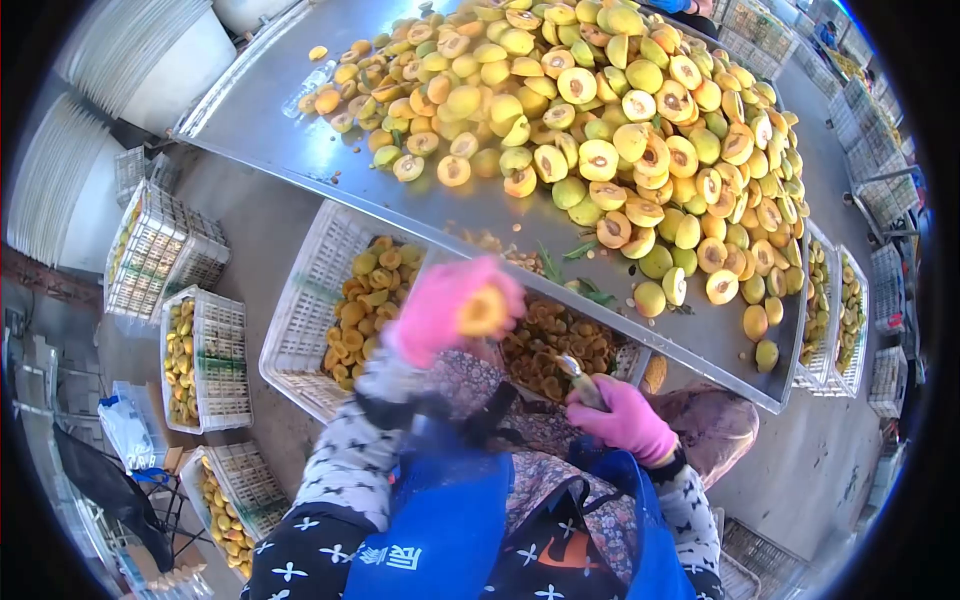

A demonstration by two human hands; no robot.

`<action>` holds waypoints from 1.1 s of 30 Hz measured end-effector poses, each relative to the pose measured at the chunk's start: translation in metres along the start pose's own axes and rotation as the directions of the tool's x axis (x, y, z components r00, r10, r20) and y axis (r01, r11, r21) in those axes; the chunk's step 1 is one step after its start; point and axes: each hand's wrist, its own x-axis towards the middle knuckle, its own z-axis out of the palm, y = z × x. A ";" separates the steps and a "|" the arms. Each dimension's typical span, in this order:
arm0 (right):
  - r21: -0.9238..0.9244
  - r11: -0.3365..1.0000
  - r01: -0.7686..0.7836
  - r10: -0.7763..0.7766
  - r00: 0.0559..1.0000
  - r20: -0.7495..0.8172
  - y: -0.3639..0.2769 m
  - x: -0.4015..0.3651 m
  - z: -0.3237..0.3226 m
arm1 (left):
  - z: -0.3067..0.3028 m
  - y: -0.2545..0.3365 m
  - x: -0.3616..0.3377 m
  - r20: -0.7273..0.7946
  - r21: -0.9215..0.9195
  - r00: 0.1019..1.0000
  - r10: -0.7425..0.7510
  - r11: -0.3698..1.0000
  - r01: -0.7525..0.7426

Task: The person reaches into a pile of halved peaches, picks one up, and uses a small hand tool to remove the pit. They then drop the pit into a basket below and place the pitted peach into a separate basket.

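Below the near edge of the metal table [300,150], the head view shows the left hand [440,312] closed around a halved yellow fruit [483,310], cut face up. The right hand [628,420] grips a small blade [578,378]. Slick gloves might let the half slip, or the blade nick a finger. The loose fruit [766,353] at the table corner may roll off.
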 end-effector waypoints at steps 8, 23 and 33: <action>-0.779 0.624 0.065 -0.420 0.868 -0.264 0.041 -0.004 -0.053 | -0.108 0.028 0.073 -0.472 0.618 0.773 0.423 0.784 -0.051; -0.379 0.895 0.236 -0.407 0.780 -0.475 -0.013 -0.017 -0.020 | -0.020 0.001 0.105 -0.091 0.076 0.971 0.221 0.974 -0.215; -0.758 0.616 0.214 -0.730 0.518 -0.447 -0.027 0.009 0.008 | 0.096 -0.028 0.045 0.039 -0.044 0.951 0.306 0.951 -0.305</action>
